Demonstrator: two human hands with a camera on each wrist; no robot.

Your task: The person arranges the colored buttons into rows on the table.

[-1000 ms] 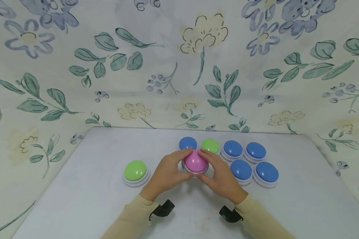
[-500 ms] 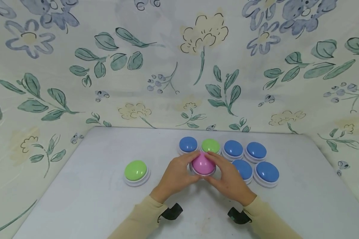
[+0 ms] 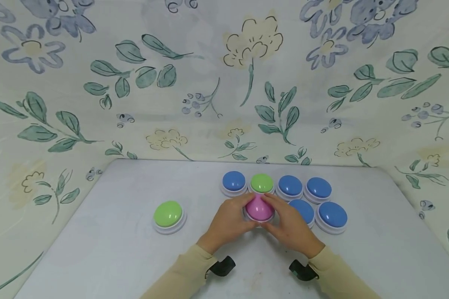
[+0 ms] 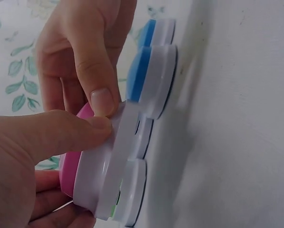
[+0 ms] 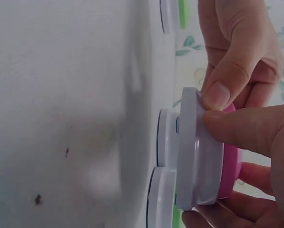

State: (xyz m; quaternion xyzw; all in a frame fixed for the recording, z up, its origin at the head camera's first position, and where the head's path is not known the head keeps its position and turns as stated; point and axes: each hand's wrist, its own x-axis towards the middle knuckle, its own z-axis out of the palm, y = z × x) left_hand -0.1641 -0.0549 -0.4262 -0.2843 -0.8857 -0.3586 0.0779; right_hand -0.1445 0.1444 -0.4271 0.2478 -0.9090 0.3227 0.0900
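A pink dome push button with a white base is held between both hands, raised off the table in the wrist views. My left hand grips its left side, with the thumb along the white base and fingers at the far side. On its right side my right hand grips it the same way, the two thumb tips close together at the near edge. Just behind it sits a green push button in the back row. A blue push button is partly hidden behind my right hand.
Three more blue buttons, the left one, the middle one and the right one, line the back row. Another blue button stands front right. A lone green button sits left on the white table. Floral cloth hangs behind.
Both hands have carried the pink button to the right and slightly nearer, from in front of the left blue button to in front of the back green one. The other buttons stay put.
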